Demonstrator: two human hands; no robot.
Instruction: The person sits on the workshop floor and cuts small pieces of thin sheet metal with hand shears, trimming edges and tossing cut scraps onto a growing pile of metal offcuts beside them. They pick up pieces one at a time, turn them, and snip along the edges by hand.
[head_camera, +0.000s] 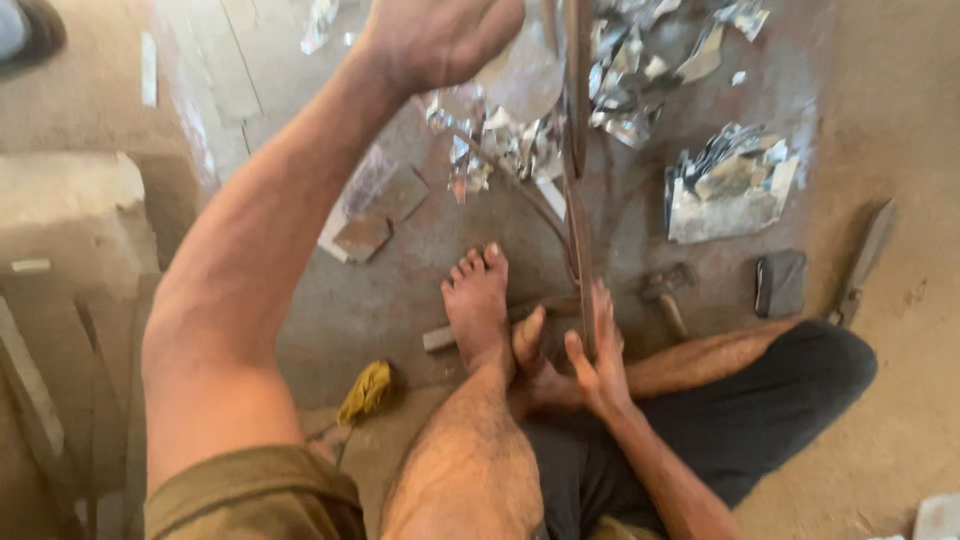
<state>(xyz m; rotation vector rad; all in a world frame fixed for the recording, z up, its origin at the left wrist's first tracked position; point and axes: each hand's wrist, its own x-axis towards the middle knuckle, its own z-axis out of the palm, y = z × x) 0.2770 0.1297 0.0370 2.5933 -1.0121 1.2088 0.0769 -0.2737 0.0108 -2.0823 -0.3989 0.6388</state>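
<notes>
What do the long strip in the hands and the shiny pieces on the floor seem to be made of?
Long strip: probably metal, dull brown, perhaps rusted; thin, flat and rigid-looking. Right hand grips its lower end. Shiny pieces: likely thin sheet metal or foil, bright silvery; crumpled with sharp reflective folds. The blur leaves both uncertain.

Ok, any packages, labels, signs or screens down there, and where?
No labels, signs or screens show.
Foil pile: floor, upper right; crumpled silver sheets, may be wrapping.
Foil scraps: floor, top centre, beside the long bar; shiny, torn.
Dark pouch: floor, right of the hammer; flat, rectangular, grey-black.
</notes>
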